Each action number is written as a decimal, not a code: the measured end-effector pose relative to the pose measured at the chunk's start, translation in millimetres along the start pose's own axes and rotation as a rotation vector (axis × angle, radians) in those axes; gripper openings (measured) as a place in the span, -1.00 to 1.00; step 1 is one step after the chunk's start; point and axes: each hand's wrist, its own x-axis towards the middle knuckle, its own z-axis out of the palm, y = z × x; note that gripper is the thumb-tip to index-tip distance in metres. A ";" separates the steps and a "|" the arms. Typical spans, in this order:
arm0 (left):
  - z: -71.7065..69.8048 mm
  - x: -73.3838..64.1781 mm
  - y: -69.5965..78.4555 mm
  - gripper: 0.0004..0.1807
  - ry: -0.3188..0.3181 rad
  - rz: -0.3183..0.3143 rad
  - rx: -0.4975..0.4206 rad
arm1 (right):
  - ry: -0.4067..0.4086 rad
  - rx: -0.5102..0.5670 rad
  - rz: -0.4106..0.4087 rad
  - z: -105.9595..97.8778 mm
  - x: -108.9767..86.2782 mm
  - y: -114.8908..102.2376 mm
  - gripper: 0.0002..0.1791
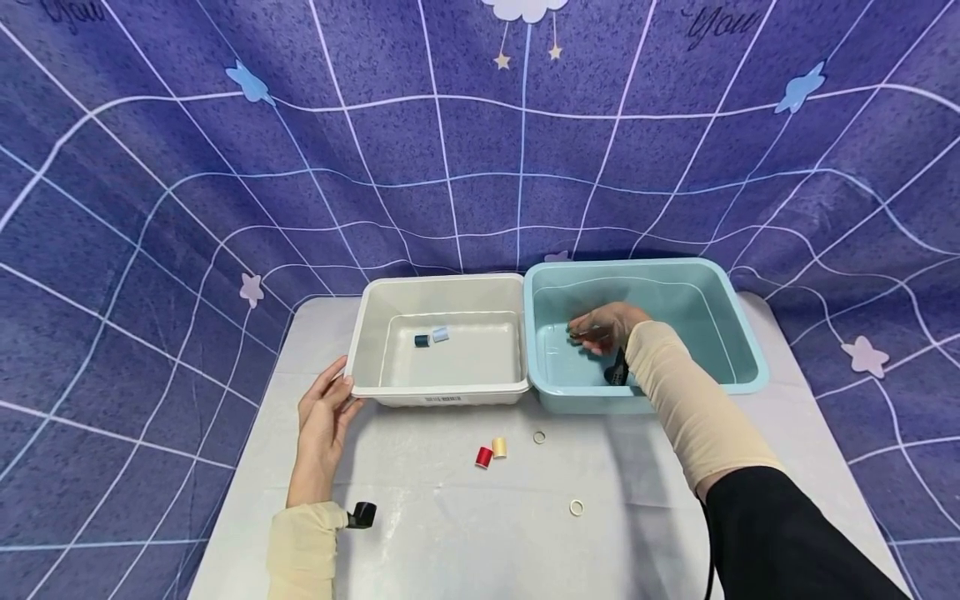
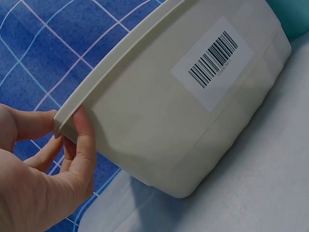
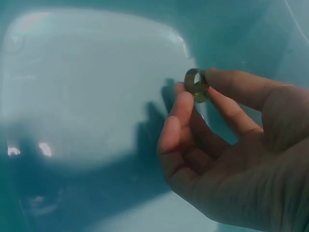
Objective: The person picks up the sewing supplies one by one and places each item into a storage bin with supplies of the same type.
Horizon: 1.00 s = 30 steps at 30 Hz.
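Pinching a ring inside the blue bin

My right hand holds it between thumb and fingers; my left hand grips the white bin at its corner. Two spools lie inside; a red spool lies on the desk.

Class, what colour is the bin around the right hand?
The bin is light teal, clearest in the head view.

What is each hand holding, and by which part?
The right hand pinches a small ring by its band; the left hand grips the white bin by its rim, at the near left corner.
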 end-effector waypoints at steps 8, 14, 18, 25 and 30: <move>0.6 -1.3 1.9 -0.44 -0.013 -0.003 0.009 | -0.122 -0.127 -0.025 -10.6 24.4 6.7 -0.78; 0.9 -2.2 2.7 -0.44 -0.007 -0.011 0.003 | -0.027 -0.250 0.034 7.4 3.4 1.7 -0.74; 1.1 -2.4 2.6 -0.44 -0.008 -0.013 -0.006 | 0.051 -0.264 0.057 8.4 2.5 2.0 -0.83; 0.0 -2.0 2.5 -0.43 -0.014 -0.009 -0.011 | 0.229 -0.296 0.030 7.3 6.0 4.3 -0.91; 0.0 -2.0 2.3 -0.44 -0.019 -0.010 -0.009 | 0.393 -0.179 -0.024 3.6 14.7 9.6 -0.88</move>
